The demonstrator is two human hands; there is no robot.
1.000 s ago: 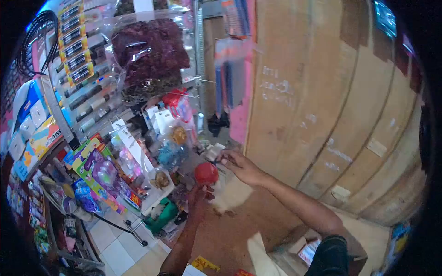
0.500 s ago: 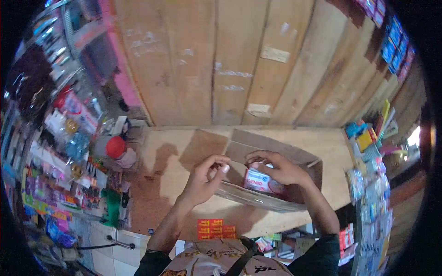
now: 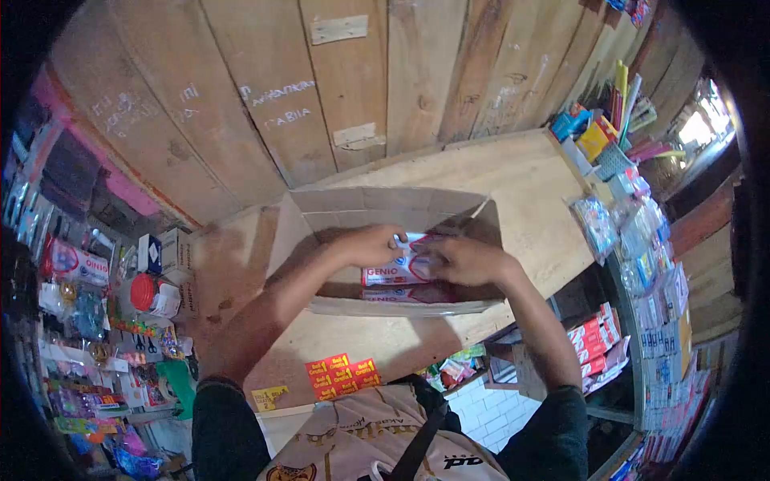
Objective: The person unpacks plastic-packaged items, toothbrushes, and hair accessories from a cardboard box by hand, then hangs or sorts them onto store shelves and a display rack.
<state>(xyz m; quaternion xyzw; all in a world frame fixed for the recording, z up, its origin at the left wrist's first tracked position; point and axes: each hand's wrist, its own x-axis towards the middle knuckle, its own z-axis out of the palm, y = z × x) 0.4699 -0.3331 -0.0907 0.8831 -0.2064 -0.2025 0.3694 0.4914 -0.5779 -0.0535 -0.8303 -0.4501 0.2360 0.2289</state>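
An open cardboard box (image 3: 393, 309) stands on the wooden counter, its flaps up. Inside lies a white, red and blue plastic pack marked GENIO (image 3: 393, 275). A second pack with the same print (image 3: 389, 295) shows along the near wall of the box. My left hand (image 3: 371, 244) reaches in from the left, fingers curled at the first pack's upper edge. From the right, my right hand (image 3: 467, 261) bends over the same pack's right end, its fingertips partly hidden.
Red and yellow stickers (image 3: 341, 375) mark the counter's front edge. Plastic-wrapped goods (image 3: 595, 228) and a basket (image 3: 613, 160) line the right end. A red-lidded jar (image 3: 144, 293) stands among crowded goods at left. A plank wall (image 3: 345, 88) rises behind.
My left hand, empty beside the box before, has moved into it onto the pack. My right hand has lowered the pack into the box. The view has turned to the right.
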